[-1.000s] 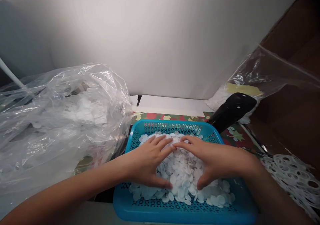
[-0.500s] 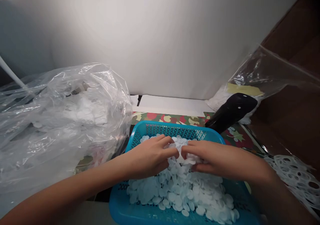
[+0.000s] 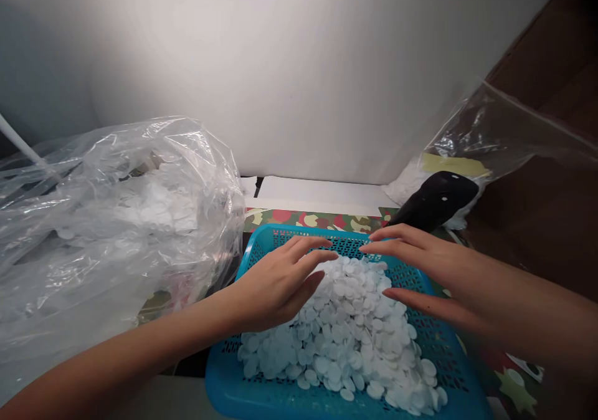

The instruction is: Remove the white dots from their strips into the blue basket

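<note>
A blue plastic basket (image 3: pixel 275 401) with perforated walls holds a heap of small white discs (image 3: pixel 341 339). Over the heap's left side is my left hand (image 3: pixel 284 276), its fingers apart and slightly curled, with nothing visible in them. My right hand (image 3: pixel 420 264) hovers over the basket's right side, fingers stretched out and the thumb spread away from them. Nothing shows in its grasp. Part of the heap is hidden behind my left hand.
On the left lies a large clear plastic bag (image 3: pixel 205 158) with white pieces inside. A black handle-like object (image 3: pixel 434 199) leans behind the basket, near another clear bag (image 3: pixel 490 121) with a yellow label. A patterned cloth (image 3: pixel 322 219) lies beneath; a pale wall (image 3: pixel 303 83) rises behind.
Both hands have risen out of the discs and opened. My right hand has moved away to the right, and the heap's middle is now uncovered.
</note>
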A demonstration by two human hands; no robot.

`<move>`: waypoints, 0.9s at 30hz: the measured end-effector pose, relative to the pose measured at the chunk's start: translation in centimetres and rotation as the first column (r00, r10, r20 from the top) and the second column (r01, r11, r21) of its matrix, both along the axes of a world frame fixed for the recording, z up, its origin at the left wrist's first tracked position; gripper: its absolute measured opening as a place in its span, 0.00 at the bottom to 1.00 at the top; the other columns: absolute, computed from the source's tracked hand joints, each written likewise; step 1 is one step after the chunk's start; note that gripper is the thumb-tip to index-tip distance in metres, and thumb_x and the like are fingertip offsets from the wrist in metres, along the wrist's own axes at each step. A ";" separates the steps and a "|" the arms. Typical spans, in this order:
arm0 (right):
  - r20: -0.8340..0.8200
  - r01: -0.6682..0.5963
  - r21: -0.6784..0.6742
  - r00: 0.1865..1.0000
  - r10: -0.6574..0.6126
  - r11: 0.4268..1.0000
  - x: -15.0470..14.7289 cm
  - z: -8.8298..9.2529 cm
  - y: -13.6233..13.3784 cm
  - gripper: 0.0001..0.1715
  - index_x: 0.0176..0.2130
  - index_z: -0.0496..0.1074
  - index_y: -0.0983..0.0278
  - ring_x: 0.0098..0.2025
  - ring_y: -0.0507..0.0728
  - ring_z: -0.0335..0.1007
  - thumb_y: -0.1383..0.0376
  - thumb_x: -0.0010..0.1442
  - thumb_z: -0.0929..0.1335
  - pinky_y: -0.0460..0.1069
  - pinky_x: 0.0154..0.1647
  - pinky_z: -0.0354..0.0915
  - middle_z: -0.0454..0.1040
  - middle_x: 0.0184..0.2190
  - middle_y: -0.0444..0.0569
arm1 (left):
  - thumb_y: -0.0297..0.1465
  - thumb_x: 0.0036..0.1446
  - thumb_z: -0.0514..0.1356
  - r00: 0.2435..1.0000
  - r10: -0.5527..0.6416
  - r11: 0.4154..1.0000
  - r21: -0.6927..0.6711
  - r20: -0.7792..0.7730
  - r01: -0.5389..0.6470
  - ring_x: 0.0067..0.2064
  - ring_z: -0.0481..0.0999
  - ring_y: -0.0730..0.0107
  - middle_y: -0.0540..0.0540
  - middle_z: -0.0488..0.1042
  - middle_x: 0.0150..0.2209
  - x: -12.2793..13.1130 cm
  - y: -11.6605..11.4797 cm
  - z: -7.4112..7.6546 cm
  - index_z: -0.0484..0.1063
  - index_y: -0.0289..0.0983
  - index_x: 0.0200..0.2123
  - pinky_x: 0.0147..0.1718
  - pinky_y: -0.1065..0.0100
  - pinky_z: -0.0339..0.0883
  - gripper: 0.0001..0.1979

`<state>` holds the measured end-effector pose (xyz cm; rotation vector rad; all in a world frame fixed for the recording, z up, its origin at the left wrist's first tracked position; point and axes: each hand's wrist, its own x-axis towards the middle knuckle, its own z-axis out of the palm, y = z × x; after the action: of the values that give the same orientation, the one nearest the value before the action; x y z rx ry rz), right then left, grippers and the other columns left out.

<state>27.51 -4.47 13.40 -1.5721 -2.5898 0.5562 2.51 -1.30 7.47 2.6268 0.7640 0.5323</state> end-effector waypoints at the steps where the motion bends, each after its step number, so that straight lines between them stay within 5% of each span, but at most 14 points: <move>1: -0.001 -0.026 -0.006 1.000 0.026 1.000 -0.1 0.0 0.0 0.25 0.57 0.60 0.49 0.49 0.65 0.67 0.54 0.60 0.62 0.56 0.45 0.67 0.60 0.58 0.49 | 0.31 0.63 0.48 0.998 -0.036 0.999 0.000 -0.043 0.036 0.59 0.58 0.58 0.41 0.59 0.59 0.0 0.0 -0.2 0.56 0.41 0.57 0.55 0.55 0.59 0.19; 5: -0.008 -0.055 -0.036 0.998 0.054 0.998 -0.2 0.1 0.0 0.22 0.55 0.63 0.51 0.51 0.65 0.67 0.55 0.61 0.61 0.55 0.46 0.67 0.67 0.53 0.48 | 0.41 0.60 0.52 0.942 -0.232 0.973 -0.061 -0.241 0.223 0.63 0.54 0.53 0.43 0.54 0.63 -0.6 -0.1 -1.4 0.53 0.44 0.61 0.58 0.53 0.53 0.27; 15: 0.046 -0.040 -0.131 0.998 0.046 0.991 1.0 -1.4 0.0 0.28 0.57 0.61 0.50 0.53 0.65 0.65 0.50 0.59 0.62 0.56 0.48 0.65 0.66 0.55 0.45 | 0.47 0.60 0.46 0.922 -0.098 0.992 -0.107 -0.374 0.062 0.65 0.36 0.44 0.42 0.35 0.67 -0.8 -0.4 -1.5 0.41 0.45 0.65 0.58 0.40 0.40 0.32; 21: 0.041 -0.134 -0.276 0.988 0.151 0.952 -2.4 -1.0 -2.3 0.16 0.41 0.72 0.56 0.36 0.60 0.73 0.52 0.54 0.68 0.49 0.31 0.64 0.76 0.38 0.47 | 0.47 0.62 0.43 0.907 -0.144 0.985 -0.144 -0.396 0.093 0.66 0.33 0.48 0.43 0.33 0.67 -0.7 -0.1 -0.9 0.39 0.45 0.65 0.59 0.41 0.36 0.31; 27: 0.195 -0.291 -0.295 0.914 0.356 0.910 -6.3 -1.4 -3.6 0.09 0.36 0.75 0.60 0.32 0.59 0.74 0.65 0.52 0.70 0.47 0.22 0.53 0.77 0.35 0.48 | 0.48 0.61 0.42 0.877 -0.161 0.977 -0.198 -0.452 0.078 0.65 0.33 0.47 0.42 0.33 0.67 -0.9 -0.3 -0.8 0.39 0.44 0.65 0.59 0.41 0.37 0.32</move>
<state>21.22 -8.10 11.96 -1.3460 -3.1117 0.8050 1.66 -1.59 6.66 2.6350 0.7320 -0.2114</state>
